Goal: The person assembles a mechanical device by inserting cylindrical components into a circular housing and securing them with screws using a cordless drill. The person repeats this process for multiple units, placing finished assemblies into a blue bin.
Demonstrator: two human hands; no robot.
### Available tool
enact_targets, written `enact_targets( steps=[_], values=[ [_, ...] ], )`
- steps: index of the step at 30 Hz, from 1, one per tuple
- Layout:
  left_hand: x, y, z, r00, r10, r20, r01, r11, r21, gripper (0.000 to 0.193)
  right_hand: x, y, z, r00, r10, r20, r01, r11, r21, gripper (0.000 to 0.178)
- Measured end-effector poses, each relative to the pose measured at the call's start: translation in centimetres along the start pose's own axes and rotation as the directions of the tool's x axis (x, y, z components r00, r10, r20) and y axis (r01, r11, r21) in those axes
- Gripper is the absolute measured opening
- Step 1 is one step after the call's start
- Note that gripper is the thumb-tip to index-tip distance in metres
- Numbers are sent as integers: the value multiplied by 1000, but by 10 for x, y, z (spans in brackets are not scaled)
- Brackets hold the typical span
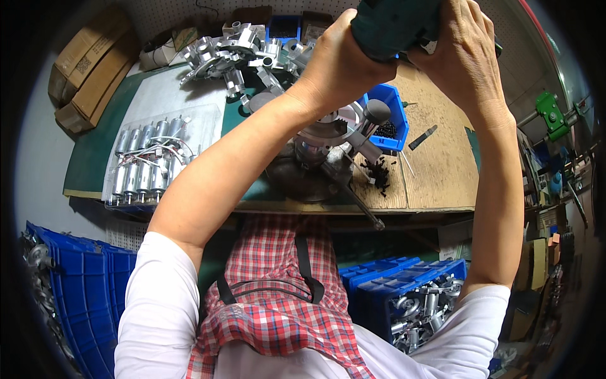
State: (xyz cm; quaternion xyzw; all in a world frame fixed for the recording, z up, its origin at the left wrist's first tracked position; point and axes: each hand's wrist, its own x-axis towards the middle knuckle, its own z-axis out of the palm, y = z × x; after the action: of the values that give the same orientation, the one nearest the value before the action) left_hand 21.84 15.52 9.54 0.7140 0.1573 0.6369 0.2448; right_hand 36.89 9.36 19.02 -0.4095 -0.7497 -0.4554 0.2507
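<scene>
Both of my hands are raised to the top edge, closed on a dark green power drill (394, 28), partly cut off by the frame. My left hand (344, 63) grips its left side, and my right hand (464, 54) wraps its right side with the thumb underneath. Below my left wrist, a round silver metal assembly (319, 136) sits on a dark, heavy stand (303, 177) at the bench edge, apart from both hands. Just right of it is a blue bin (398, 117) of small black screws. A loose pile of black screws (379, 175) lies in front of the bin.
Rows of silver motors (151, 155) with wires lie on the left of the bench. Metal castings (237, 54) are heaped behind. A dark knife-like tool (423, 137) lies on the cardboard (448, 170). Blue crates (82, 278) flank my lap. A metal bar (363, 211) juts over the edge.
</scene>
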Motion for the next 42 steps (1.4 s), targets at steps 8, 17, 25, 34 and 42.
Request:
enact_targets(
  steps=[8,17,25,34,42],
  values=[
    [-12,1,-20,984,-181,-5,181,984,-8,47,19,-22,-20,992,-120,35,122,990,-64,81],
    [-8,1,-23,962,-252,103,259,964,-60,43,20,-9,-7,990,-139,-21,134,979,-154,57],
    [-9,6,-20,977,-157,146,168,983,-72,22,13,-8,-15,988,-153,-28,147,975,-167,58],
    [-7,-2,-12,986,-142,85,145,989,-31,44,10,1,-7,995,-95,-11,93,988,-124,54],
    [-11,3,-8,999,4,40,-9,990,141,51,8,0,-13,979,-20,204,8,998,59,78]
  ],
)
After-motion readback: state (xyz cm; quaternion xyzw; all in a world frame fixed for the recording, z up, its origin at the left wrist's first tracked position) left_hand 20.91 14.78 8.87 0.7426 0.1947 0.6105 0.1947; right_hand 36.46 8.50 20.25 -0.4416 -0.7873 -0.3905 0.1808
